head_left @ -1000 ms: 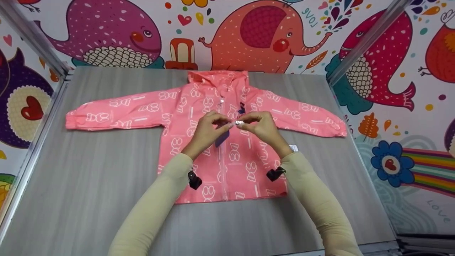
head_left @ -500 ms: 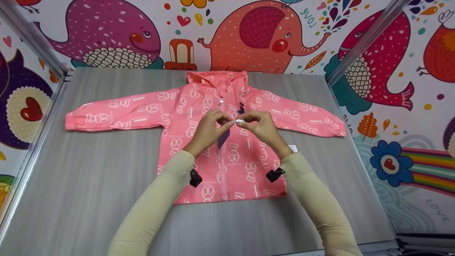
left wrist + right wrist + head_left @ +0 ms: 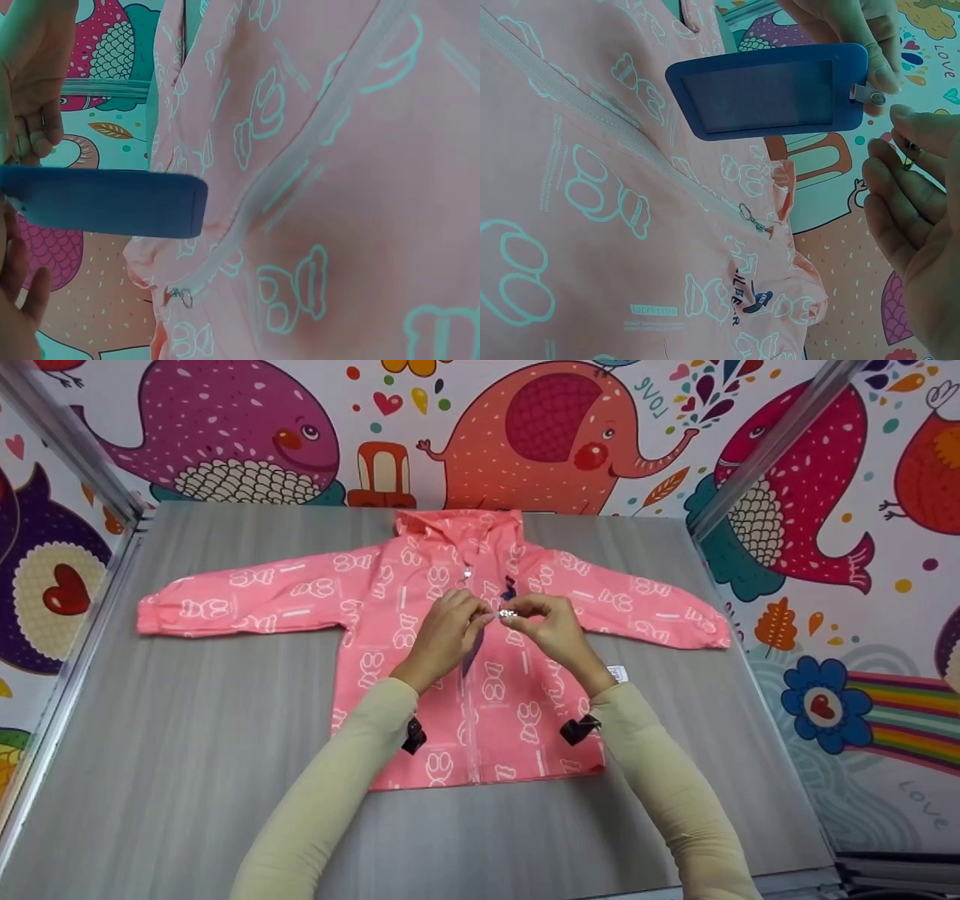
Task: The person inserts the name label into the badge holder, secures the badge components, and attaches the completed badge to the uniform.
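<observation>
A pink child's jacket (image 3: 495, 750) with white bear prints lies flat, front up, with both sleeves spread. Above its chest my left hand (image 3: 442, 637) pinches the strap end of a dark blue badge holder (image 3: 761, 94). In the right wrist view the short clear strap (image 3: 861, 93) with its metal snap sticks out beside the thumb. My right hand (image 3: 556, 628) holds a small shiny metal clip (image 3: 508, 614) between thumb and fingers, close to the left fingertips. In the head view the badge holder hangs below the left hand, mostly hidden.
The jacket lies on a grey wood-grain table (image 3: 202, 735). A zipper pull (image 3: 467, 574) shows near the collar, and a white label (image 3: 618, 673) sticks out at the right side. Cartoon-printed walls (image 3: 555, 435) and metal frame posts (image 3: 780, 435) enclose the table.
My left hand has turned slightly, and the badge holder now looks narrower in the head view. The metal clip has risen a little in my right hand. The jacket stays put.
</observation>
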